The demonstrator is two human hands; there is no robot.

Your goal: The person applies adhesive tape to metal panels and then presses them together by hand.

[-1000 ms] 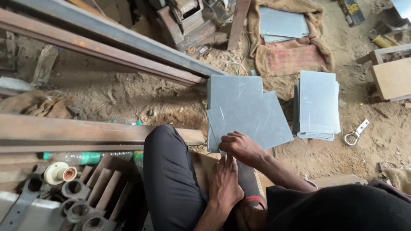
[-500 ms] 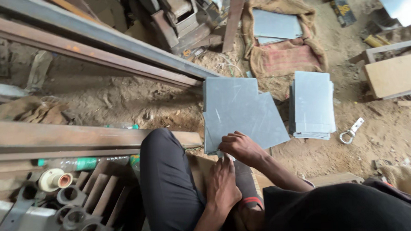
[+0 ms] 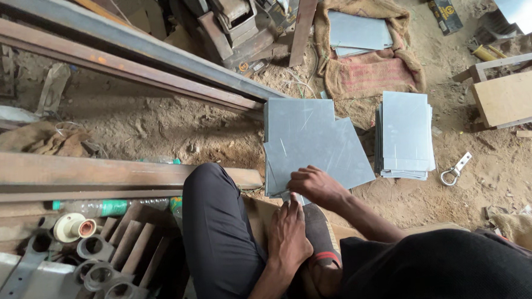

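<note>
A loose stack of grey metal sheets [image 3: 310,141] lies on the sandy ground in front of my bent knee in black trousers [image 3: 218,229]. My right hand [image 3: 315,186] rests on the near edge of the top sheet, fingers curled over its lower corner. Just below it lies my left hand [image 3: 290,235], flat, with its fingertips touching the same near edge. Under the left hand is my foot in a dark covering with a red stripe [image 3: 321,249].
A second, neat stack of grey sheets [image 3: 406,134] lies to the right, with a metal shackle [image 3: 455,170] beside it. More sheets rest on burlap [image 3: 363,55] behind. Rusty steel beams [image 3: 99,172] run along the left, with pipe fittings [image 3: 98,273], a green bottle [image 3: 113,206] and a wooden board [image 3: 512,97] around.
The view has shifted slightly. Both hands stay at the near edge of the grey sheets with almost no movement.
</note>
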